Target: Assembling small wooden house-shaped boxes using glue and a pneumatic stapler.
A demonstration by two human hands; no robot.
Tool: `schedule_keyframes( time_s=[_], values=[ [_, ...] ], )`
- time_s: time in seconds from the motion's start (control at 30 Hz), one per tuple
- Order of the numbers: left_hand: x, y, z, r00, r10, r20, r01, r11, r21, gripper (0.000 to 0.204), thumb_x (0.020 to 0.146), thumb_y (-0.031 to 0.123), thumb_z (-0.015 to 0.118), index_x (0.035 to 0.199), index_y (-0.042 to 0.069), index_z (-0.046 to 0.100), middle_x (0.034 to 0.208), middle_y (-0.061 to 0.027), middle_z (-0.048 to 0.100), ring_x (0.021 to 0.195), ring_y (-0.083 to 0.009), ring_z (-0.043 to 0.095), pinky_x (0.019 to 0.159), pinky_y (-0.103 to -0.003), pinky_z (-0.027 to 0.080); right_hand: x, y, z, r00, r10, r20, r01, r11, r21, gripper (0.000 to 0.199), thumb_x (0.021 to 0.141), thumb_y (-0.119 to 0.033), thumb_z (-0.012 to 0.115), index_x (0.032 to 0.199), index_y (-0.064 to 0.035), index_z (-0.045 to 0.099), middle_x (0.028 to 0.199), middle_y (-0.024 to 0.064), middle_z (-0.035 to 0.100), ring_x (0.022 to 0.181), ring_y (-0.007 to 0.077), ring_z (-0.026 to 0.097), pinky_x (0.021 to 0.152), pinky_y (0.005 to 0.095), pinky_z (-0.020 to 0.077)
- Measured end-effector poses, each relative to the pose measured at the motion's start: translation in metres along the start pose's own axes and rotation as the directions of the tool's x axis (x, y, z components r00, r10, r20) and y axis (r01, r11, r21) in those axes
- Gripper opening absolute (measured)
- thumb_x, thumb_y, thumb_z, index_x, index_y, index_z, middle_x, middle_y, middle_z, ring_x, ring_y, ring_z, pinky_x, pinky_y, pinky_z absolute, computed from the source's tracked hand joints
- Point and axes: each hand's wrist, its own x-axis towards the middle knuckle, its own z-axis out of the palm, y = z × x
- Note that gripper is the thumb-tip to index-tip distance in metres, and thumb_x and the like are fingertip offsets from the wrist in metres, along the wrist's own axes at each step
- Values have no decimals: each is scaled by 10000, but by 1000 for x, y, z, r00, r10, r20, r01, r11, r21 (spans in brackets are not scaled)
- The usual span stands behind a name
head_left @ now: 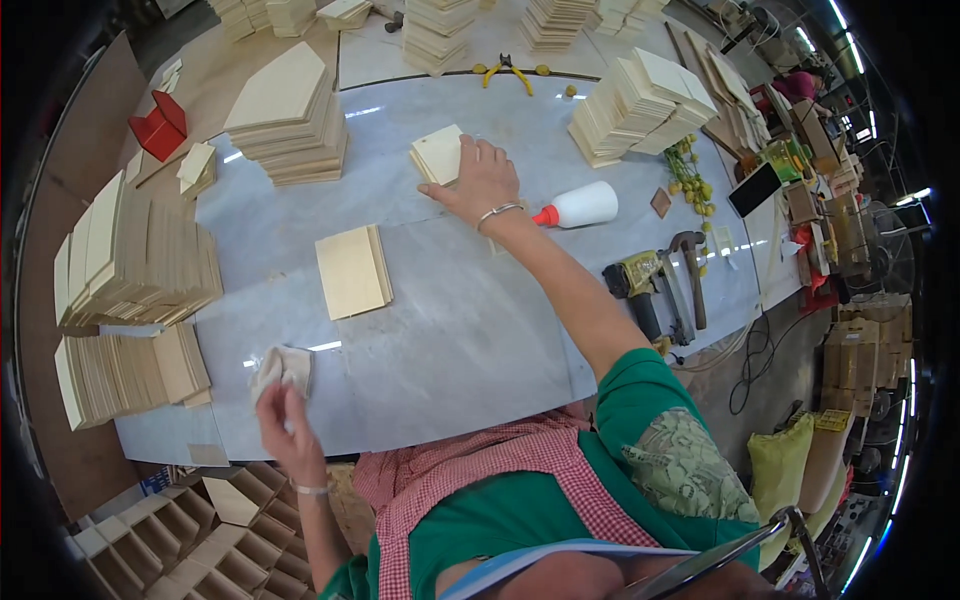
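Observation:
My right hand [482, 180] reaches across the table, its thumb along the near edge and its fingers at the right side of a small stack of thin pale wooden boards [435, 153]. A bracelet circles that wrist. Closer to me lies another small stack of square wooden boards [352, 274], with neither hand on it. My left hand [288, 432] is at the table's near left edge, fingers apart and slightly bent. Its fingertips overlap a crumpled white cloth [284, 368]; whether they touch it I cannot tell.
Tall stacks of wooden boards stand at the left [150, 255], back left [285, 110] and back right [640, 100]. Right of my forearm are a white bottle with a red cap [588, 205], a nail gun [645, 280] and a hammer [692, 275]. Yellow-handled pliers [507, 72] lie behind.

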Motion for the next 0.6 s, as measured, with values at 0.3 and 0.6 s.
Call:
schedule_keyframes(
  time_s=[0.3, 0.6],
  values=[
    [68, 36, 107, 880, 356, 315, -473, 722, 506, 659, 741, 349, 749, 1208, -29, 477, 1176, -207, 516, 1007, -378, 526, 805, -447, 467, 14, 5, 25, 995, 73, 68, -74, 997, 5, 837, 714, -536, 691, 1309, -11, 422, 1227, 161, 492, 1114, 307, 448, 945, 403, 364],
    [70, 29, 128, 891, 321, 321, -448, 736, 507, 722, 716, 385, 749, 1225, -25, 442, 1254, -253, 437, 1011, -414, 528, 817, -460, 472, 6, 31, -17, 974, -94, -207, 138, 968, 209, 644, 754, -383, 660, 1248, -4, 497, 1124, 137, 585, 1021, 290, 514, 875, 401, 406]
  ],
)
